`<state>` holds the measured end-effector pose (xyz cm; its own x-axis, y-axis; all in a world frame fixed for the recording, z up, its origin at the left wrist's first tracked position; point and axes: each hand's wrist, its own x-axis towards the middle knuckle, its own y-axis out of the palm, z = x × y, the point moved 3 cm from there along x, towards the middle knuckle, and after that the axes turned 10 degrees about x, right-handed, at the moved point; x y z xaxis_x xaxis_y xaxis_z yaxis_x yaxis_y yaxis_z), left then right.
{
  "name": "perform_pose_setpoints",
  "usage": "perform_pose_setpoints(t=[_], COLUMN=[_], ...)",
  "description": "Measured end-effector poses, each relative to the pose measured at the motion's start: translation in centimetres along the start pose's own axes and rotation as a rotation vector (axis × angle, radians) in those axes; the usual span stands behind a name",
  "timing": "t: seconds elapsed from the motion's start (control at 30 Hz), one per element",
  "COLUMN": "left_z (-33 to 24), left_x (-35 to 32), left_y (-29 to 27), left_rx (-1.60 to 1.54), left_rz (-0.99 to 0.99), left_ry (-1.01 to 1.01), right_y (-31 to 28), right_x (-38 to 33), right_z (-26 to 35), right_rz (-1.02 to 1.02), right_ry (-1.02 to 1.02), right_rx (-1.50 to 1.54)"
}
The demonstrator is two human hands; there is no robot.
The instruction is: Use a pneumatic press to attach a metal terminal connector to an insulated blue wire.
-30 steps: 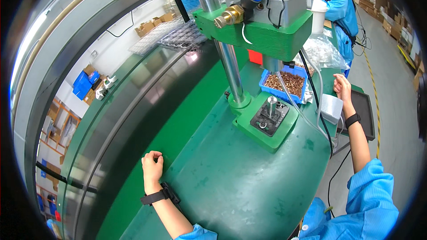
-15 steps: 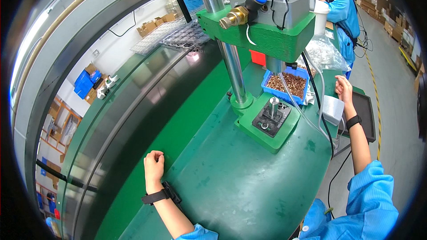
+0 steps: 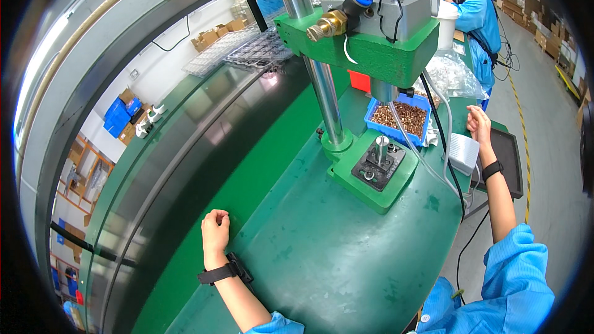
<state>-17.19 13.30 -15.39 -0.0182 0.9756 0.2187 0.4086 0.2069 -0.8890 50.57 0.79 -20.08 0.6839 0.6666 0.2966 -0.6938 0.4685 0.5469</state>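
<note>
My left hand [image 3: 215, 230], a black band round its wrist, is closed in a loose fist over the left edge of the green table [image 3: 334, 253]. Nothing shows in its fingers. On the right, my right hand [image 3: 479, 125] is raised with curled fingers, just above a small white box [image 3: 463, 153]; nothing shows in it either. Between and beyond both hands stands a green press [image 3: 359, 49]. Its base carries a black fixture [image 3: 378, 164] with an upright metal pin [image 3: 382, 146]. Behind the base, a blue tray [image 3: 396, 132] holds many small copper-coloured parts [image 3: 402, 114].
Hoses and a black cable hang right of the press. A green conveyor belt [image 3: 247, 179] runs along the left. Clear plastic bags [image 3: 455, 77] lie at the back, near a person in blue [image 3: 479, 25]. A dark tray [image 3: 502, 161] sits beyond my right wrist.
Both my hands and the press stay as they were. A far person's hands at the back have shifted slightly.
</note>
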Motion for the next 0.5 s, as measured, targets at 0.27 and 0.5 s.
perform_pose_setpoints(t=[0.27, 0.5], left_z=[-0.5, -0.6], left_x=[-0.1, -0.1], left_y=[-0.3, -0.2], left_rx=[-0.008, -0.089], left_rz=[0.001, 0.044], left_ry=[0.0, -0.045], right_y=[-0.1, -0.3], right_x=[0.0, 0.2], right_z=[0.0, -0.1], right_rz=[0.005, 0.002], right_ry=[0.003, 0.0], right_rx=[-0.004, -0.002])
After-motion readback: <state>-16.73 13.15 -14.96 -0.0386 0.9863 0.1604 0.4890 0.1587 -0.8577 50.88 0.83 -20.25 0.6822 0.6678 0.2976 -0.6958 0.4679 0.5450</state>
